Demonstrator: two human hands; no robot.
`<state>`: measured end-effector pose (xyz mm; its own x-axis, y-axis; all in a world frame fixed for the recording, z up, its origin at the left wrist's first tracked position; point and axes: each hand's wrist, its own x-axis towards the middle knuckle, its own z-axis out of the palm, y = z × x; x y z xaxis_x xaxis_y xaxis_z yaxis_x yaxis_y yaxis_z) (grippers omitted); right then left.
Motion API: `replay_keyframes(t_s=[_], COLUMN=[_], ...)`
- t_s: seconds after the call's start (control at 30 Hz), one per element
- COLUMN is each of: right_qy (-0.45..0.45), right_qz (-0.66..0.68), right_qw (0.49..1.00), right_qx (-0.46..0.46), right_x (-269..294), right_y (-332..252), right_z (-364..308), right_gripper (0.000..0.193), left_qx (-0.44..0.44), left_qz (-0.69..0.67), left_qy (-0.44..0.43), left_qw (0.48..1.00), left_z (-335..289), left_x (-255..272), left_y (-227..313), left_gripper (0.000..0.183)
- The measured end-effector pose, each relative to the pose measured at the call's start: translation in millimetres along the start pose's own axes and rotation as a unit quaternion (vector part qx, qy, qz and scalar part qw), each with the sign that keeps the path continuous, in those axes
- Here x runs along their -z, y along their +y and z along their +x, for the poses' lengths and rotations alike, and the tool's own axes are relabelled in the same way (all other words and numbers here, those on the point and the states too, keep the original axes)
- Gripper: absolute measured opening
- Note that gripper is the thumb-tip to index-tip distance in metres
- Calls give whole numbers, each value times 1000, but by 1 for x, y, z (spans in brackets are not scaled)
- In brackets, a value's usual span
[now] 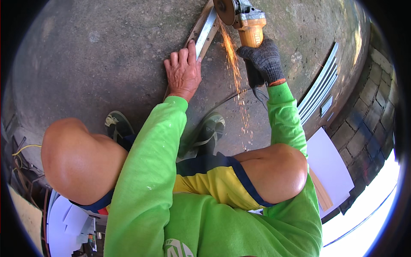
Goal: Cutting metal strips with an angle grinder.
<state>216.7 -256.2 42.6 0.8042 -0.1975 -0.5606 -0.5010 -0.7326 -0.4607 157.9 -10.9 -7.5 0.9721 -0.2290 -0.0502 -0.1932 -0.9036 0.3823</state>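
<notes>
My bare left hand [184, 75] presses a shiny metal bar [206, 30] down against a piece of wood [198, 26] on the concrete floor. The fingers lie closed over the bar's near end. In a grey knitted glove, my right hand [267, 60] is wrapped around the body of a yellow angle grinder [251, 35]. Its round disc [225, 10] meets the bar's right side near the top edge of the view. Orange sparks [233, 60] stream from there down toward my feet. The far end of the bar is cut off by the view's edge.
A dark power cord [229, 98] runs over the floor between my arms. Several long metal strips [319, 85] lie at the right, before a block wall [370, 96]. A white sheet [327, 167] is beside my right knee. Thin wires [25, 149] and scraps lie far left.
</notes>
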Motion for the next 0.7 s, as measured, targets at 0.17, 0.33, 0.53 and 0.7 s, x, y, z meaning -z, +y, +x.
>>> replay_keyframes(t_s=[0.17,0.33,0.53,0.7], right_qy=[0,0,1,-4], right_qz=[-23,-12,-6,3], right_qw=[1000,1000,1000,1000], right_qx=[-2,-3,7,0], right_x=[2,3,1,2], right_y=[-6,-8,-3,-4], right_z=[0,-3,-2,-4], right_gripper=[72,71,69,70], left_qx=[-2,-3,-2,0], left_qz=[-4,-2,-1,-3], left_qy=[6,5,7,-1], left_qw=[1000,1000,1000,1000], left_z=[0,1,0,0], left_x=[0,-1,0,0], left_y=[0,0,0,0], left_gripper=[65,66,66,66])
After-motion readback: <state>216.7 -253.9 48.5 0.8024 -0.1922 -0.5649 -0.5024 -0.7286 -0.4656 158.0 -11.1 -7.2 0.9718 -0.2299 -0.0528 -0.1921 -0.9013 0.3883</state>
